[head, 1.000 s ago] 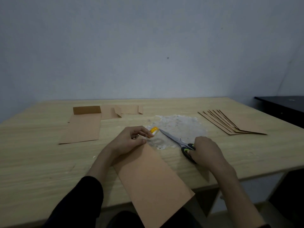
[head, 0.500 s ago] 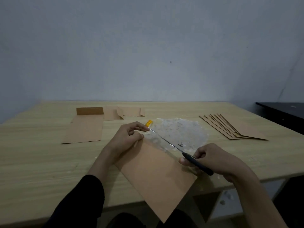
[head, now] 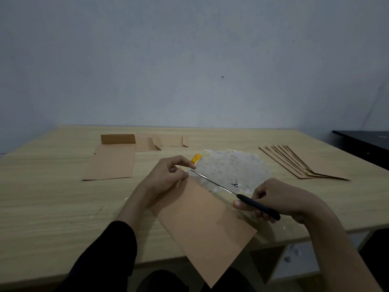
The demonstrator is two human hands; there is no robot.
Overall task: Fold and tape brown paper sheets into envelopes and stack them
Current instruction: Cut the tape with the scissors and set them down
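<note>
Head view only:

Folded brown paper sheet (head: 202,226) flat on wooden table (head: 52,207), long axis diagonal: far end up-left under left hand, near end down-right, corner hanging past table's front edge. Far short edge runs along scissors blade line

Left hand (head: 166,178) palm down on far-left corner of sheet, wrist toward camera, dark sleeve (head: 105,256) on forearm. Thumb and forefinger pinched together at the corner, closed on what looks like clear tape; tape itself hard to make out. Small yellow tape roll (head: 196,158) just beyond the fingertips, on or just above the table, can't tell which

Right hand (head: 280,199) at sheet's far-right edge, fingers curled closed around black handle of scissors (head: 235,193). Long axis of scissors diagonal, tip pointing up-left toward left-hand fingertips, handle down-right. Blades look shut, thin single line. Forearm bare, coming in from lower right

Whitish rough patch (head: 231,167) on table past the scissors, between the hands and far edge

Fanned stack of finished envelopes (head: 303,163) far right on table, well apart from hands, long axes running up-left to down-right

Unfolded brown sheets (head: 111,161) far left, one with top flap folded up; more part-folded pieces (head: 164,141) behind them

Dark furniture (head: 366,144) at right beyond table
</note>
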